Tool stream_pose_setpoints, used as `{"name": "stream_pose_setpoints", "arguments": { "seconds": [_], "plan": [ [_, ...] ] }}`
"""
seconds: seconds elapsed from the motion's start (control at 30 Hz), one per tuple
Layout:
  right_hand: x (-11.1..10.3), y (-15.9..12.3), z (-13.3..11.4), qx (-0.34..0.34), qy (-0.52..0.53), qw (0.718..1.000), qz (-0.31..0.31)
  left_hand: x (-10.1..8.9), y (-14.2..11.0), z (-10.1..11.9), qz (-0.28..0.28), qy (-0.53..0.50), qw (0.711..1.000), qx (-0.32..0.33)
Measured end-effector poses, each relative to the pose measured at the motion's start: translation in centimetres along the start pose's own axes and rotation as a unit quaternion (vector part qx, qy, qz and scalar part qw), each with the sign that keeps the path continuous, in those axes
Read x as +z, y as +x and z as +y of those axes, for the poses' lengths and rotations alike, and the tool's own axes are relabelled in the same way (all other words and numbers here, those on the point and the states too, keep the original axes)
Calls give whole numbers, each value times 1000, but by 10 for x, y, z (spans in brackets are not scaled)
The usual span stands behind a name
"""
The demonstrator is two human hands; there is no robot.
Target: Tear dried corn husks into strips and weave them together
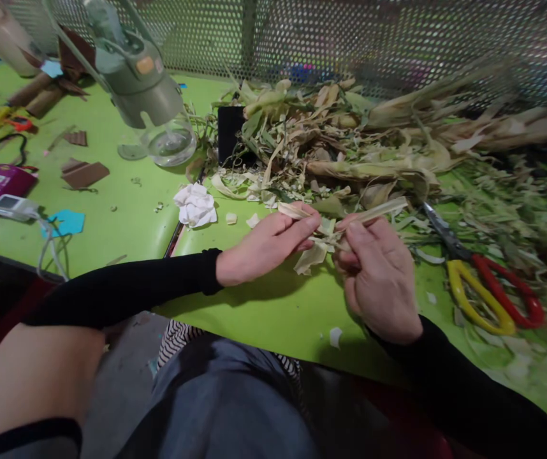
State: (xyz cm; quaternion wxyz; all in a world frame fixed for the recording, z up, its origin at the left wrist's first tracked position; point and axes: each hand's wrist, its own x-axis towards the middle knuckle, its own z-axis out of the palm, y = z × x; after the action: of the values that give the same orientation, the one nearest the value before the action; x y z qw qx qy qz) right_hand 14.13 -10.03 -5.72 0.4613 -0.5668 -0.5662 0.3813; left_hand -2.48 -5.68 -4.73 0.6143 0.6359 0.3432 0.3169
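Both hands meet over the green table, pinching pale strips of corn husk (312, 258) that cross between them. My left hand (273, 242) has thumb and fingers closed on the husk strips, with one end sticking out above the fingers. My right hand (379, 274) is closed on the same crossed piece, and a longer strip (382, 208) points out to the right past its thumb. Where the strips cross, they look knotted or folded; the exact join is too small to tell. Red-and-yellow handled scissors (474, 261) lie to the right of my right hand.
A heap of dried corn husks (350, 127) fills the back and right. A dark phone (230, 135) leans beside it. A water bottle (146, 89), crumpled tissue (195, 205), purple power bank (3, 185) with cable and brown scraps (85, 173) stand left. Perforated metal panel (302, 38) rises behind.
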Motion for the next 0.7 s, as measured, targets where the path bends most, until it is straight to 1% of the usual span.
{"name": "stream_pose_setpoints", "arguments": {
  "seconds": [0.07,0.1,0.13,0.2,0.23,0.27,0.3,0.37,0.4,0.43,0.5,0.63,0.7],
  "plan": [
    [1,2,-3,66,97,993,20,-2,-4,-7,-28,72,994,78],
    [2,2,-5,91,121,988,15,-3,-6,-11,-58,123,982,128],
    [3,3,-6,107,127,986,3,-4,-7,-16,-94,174,964,176],
    [4,4,-6,125,112,986,-20,-4,-9,-24,-161,258,925,227],
    [3,6,-5,130,102,986,-31,-4,-9,-26,-178,272,914,241],
    [2,7,-4,133,95,986,-38,-3,-9,-27,-178,266,916,241],
    [0,9,-3,133,93,986,-45,-2,-8,-26,-163,240,930,226],
    [-4,13,-1,122,99,987,-44,0,-5,-23,-105,140,972,158],
    [-6,14,0,114,103,987,-38,1,-3,-22,-81,83,986,116],
    [-7,15,1,106,108,988,-32,2,-2,-21,-69,30,994,79],
    [-8,15,1,92,117,988,-31,1,2,-21,-73,-29,996,45],
    [-6,10,-1,76,112,990,-46,-3,5,-22,-80,-14,996,45],
    [-5,9,-3,75,96,991,-48,-3,5,-21,-79,-34,996,32]
  ]
}}
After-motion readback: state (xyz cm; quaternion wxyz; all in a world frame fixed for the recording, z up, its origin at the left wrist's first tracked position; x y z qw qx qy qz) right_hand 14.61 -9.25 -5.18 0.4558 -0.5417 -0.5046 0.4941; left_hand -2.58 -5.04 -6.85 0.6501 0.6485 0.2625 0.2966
